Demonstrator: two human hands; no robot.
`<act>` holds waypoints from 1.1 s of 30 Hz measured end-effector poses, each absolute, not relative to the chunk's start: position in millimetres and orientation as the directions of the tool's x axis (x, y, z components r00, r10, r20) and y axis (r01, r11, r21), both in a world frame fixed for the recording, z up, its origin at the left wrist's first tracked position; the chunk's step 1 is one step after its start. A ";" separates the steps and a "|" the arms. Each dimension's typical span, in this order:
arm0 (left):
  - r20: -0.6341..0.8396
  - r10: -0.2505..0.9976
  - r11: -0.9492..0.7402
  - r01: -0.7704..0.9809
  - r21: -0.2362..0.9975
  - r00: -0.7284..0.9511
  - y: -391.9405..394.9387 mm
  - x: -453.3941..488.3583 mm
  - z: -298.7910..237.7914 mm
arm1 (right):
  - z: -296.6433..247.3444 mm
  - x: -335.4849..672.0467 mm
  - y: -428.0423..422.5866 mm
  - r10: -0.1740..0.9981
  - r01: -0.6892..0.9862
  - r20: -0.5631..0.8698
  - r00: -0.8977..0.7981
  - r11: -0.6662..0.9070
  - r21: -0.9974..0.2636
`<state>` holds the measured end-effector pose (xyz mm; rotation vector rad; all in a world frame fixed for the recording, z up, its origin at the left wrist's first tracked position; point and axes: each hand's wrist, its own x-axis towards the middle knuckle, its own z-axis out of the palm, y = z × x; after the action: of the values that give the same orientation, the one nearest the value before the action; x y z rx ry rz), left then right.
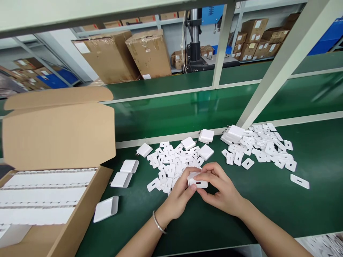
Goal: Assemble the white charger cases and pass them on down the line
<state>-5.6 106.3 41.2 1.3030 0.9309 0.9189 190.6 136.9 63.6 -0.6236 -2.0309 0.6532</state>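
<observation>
Between both hands, above the green table, is a white charger housing [190, 175] with a flat white end plate [201, 183] that has a dark slot at its front. My left hand [177, 194] is closed around the housing's left side. The fingers and thumb of my right hand [221, 189] pinch the plate at its right end; whether it is seated cannot be made out. Just behind my hands lies a heap of loose white end plates [171, 162]. White charger housings with prongs, such as one [144, 150] at the left and one [206, 152] at the right, lie around it.
An open cardboard box [88, 200] with rows of white housings stands at left. Several hollow white housings [106, 208] lie beside it. Another heap of plates [265, 146] is at right, near a slanted metal post [281, 64]. A rail [171, 137] runs behind.
</observation>
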 end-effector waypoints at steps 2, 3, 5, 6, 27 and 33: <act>-0.011 0.937 0.013 -0.002 1.000 0.348 106.4 -5.4 45.1 | 62.8 190.4 137.6 0.631 0.170 0.607 -0.483 0.747 -0.643; -0.008 0.940 0.007 0.004 1.000 0.342 106.4 -5.3 46.6 | 62.5 190.5 137.9 0.626 0.163 0.607 -0.489 0.749 -0.642; -0.015 0.942 0.013 0.007 1.000 0.335 106.2 -5.3 48.3 | 61.9 190.9 138.5 0.624 0.156 0.600 -0.501 0.747 -0.646; -0.018 0.942 0.017 0.007 1.000 0.335 106.1 -5.5 48.4 | 61.8 191.0 138.7 0.626 0.156 0.595 -0.504 0.743 -0.650; 0.312 0.910 -0.313 -0.040 0.949 0.272 99.3 3.6 35.3 | 59.5 190.5 133.7 0.814 0.151 0.256 -0.521 0.383 -0.911; 0.241 0.937 -0.254 0.022 0.967 0.251 98.9 3.5 30.6 | 60.2 189.2 134.0 0.847 0.202 0.211 -0.489 0.345 -0.917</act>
<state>3.5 98.9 30.6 1.5401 0.9294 1.1702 189.2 134.0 60.2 -0.9167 -1.9004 1.1567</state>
